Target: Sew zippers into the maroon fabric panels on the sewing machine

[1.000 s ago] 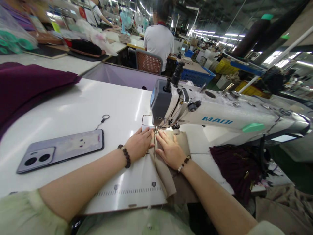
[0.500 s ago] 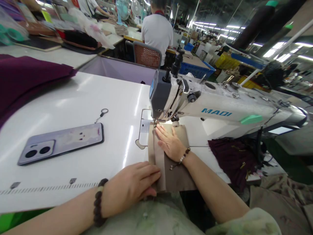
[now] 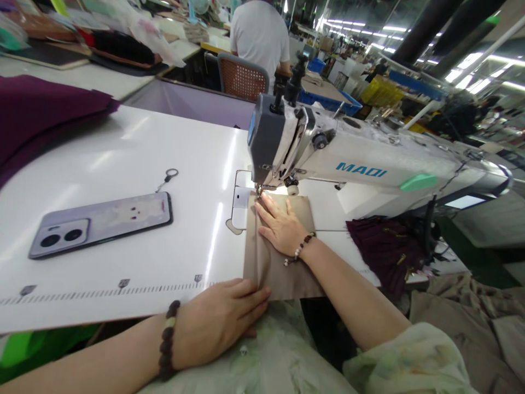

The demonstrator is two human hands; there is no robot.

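A taupe piece of fabric (image 3: 287, 279) lies under the needle area of a white sewing machine (image 3: 320, 148) and reaches the table's front edge. My right hand (image 3: 281, 227) rests flat on it, fingers spread, with the fingertips close to the presser foot (image 3: 259, 191). At the near left corner of the cloth, my left hand (image 3: 221, 317) grips its edge, fingers on top and the thumb mostly hidden below. A fold line runs along the fabric's left side, between the left hand and the needle.
A phone (image 3: 102, 225) with a ring strap lies left on the white table (image 3: 184, 148). Dark purple fabric (image 3: 49, 120) sits at the far left. Purple pieces with zips (image 3: 385, 251) lie right, above taupe cloth (image 3: 467, 323). A person (image 3: 260, 38) sits ahead.
The view has tilted down slightly. My left hand has flattened the folded strip at the fabric's left side and now sits at its near corner. My right hand stays flat near the needle.
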